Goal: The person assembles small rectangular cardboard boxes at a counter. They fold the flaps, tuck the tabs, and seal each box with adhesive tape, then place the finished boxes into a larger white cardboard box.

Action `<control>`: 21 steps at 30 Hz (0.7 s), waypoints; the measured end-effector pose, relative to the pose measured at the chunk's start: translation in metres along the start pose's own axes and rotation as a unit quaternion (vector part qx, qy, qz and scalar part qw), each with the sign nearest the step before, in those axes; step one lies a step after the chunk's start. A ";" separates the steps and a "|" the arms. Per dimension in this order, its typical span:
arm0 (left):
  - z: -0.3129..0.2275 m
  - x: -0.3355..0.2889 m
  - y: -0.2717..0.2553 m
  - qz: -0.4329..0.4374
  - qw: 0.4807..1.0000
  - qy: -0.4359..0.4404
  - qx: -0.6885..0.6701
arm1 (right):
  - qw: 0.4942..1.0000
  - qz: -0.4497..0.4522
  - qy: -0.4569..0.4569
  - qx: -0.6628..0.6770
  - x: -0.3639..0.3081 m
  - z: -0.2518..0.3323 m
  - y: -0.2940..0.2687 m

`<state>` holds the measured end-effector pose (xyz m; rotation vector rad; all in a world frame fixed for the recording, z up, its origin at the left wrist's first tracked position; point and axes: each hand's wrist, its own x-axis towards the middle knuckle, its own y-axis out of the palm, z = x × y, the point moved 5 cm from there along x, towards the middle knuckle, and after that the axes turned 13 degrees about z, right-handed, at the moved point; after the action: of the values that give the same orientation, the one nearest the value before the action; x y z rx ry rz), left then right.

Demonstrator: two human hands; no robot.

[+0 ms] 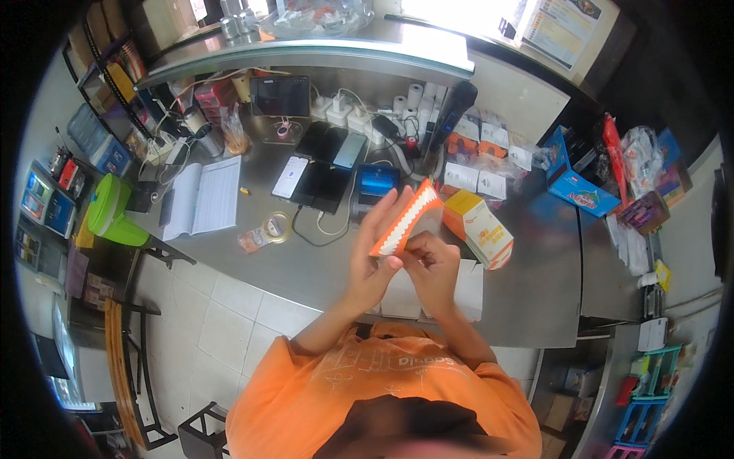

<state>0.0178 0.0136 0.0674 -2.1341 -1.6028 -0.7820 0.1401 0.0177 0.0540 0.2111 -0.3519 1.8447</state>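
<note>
Up in front of my chest is an orange carton piece (410, 219) with a jagged white band along its length, tilted with its upper end to the right. My left hand (371, 256) holds it from the left, fingers behind and thumb at the lower end. On the other side my right hand (433, 269) has its fingers closed at the carton's lower right edge; the fingertips are partly hidden. White paper sheets or flat card (468, 289) lie on the table beneath my hands. Just right of them stands a yellow, white and orange box (482, 229).
Phones and tablets (319, 183) lie on the metal table (267, 256), with cables around them. An open notebook (205, 195) and a tape roll (275, 226) are to the left. Packs of orange-and-white cartons (478, 145) and a blue box (582, 191) stand at the right. A shelf (321, 57) overhangs the back.
</note>
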 end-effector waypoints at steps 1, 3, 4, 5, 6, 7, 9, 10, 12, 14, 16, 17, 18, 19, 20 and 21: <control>0.000 -0.002 0.000 -0.011 1.000 0.006 -0.001 | 0.999 -0.011 0.013 -0.043 0.001 -0.004 0.002; 0.007 -0.005 -0.003 -0.055 0.998 -0.035 -0.005 | 0.989 -0.042 0.042 -0.138 0.004 -0.011 0.007; 0.014 -0.006 -0.011 -0.124 0.989 -0.080 0.020 | 0.986 -0.034 -0.007 -0.166 0.005 -0.010 0.014; 0.022 -0.007 -0.021 -0.192 0.972 -0.125 0.045 | 0.978 -0.033 -0.054 -0.200 0.005 -0.009 0.022; 0.029 -0.008 -0.033 -0.258 0.949 -0.168 0.070 | 0.967 -0.017 -0.089 -0.238 0.005 -0.009 0.029; 0.033 -0.006 -0.048 -0.329 0.931 -0.151 0.057 | 0.947 0.009 -0.128 -0.293 0.001 -0.007 0.034; 0.040 -0.006 -0.079 -0.429 0.895 -0.124 0.015 | 0.873 -0.022 -0.299 -0.384 -0.014 0.004 0.035; 0.041 -0.009 -0.093 -0.460 0.880 -0.117 -0.014 | 0.824 -0.059 -0.394 -0.402 -0.024 0.009 0.032; 0.043 -0.016 -0.112 -0.494 0.860 -0.103 -0.075 | 0.846 -0.134 -0.294 -0.424 -0.019 -0.002 0.017; 0.043 -0.018 -0.120 -0.512 0.842 -0.088 -0.147 | 0.919 -0.110 -0.127 -0.358 -0.006 -0.022 -0.001; 0.030 -0.016 -0.119 -0.502 0.863 -0.035 -0.041 | 0.946 -0.045 -0.069 -0.313 -0.003 -0.034 -0.009; 0.019 -0.015 -0.113 -0.506 0.857 0.007 0.102 | 0.958 0.007 0.014 -0.286 -0.001 -0.044 -0.010; 0.009 -0.010 -0.101 -0.473 0.840 0.039 0.264 | 0.954 -0.020 -0.032 -0.297 -0.002 -0.039 -0.012; 0.003 -0.012 -0.089 -0.499 0.790 0.057 0.351 | 0.950 -0.050 -0.032 -0.308 -0.003 -0.037 -0.015; 0.006 -0.009 -0.082 -0.411 0.846 0.027 0.340 | 0.944 -0.077 -0.032 -0.319 -0.003 -0.035 -0.017; 0.010 -0.008 -0.069 -0.293 0.896 -0.017 0.332 | 0.924 -0.079 -0.092 -0.362 -0.003 -0.026 -0.014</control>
<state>-0.0479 0.0333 0.0515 -1.1981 -2.1665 -0.2606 0.1556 0.0277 0.0307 -0.0998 -1.0857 1.4291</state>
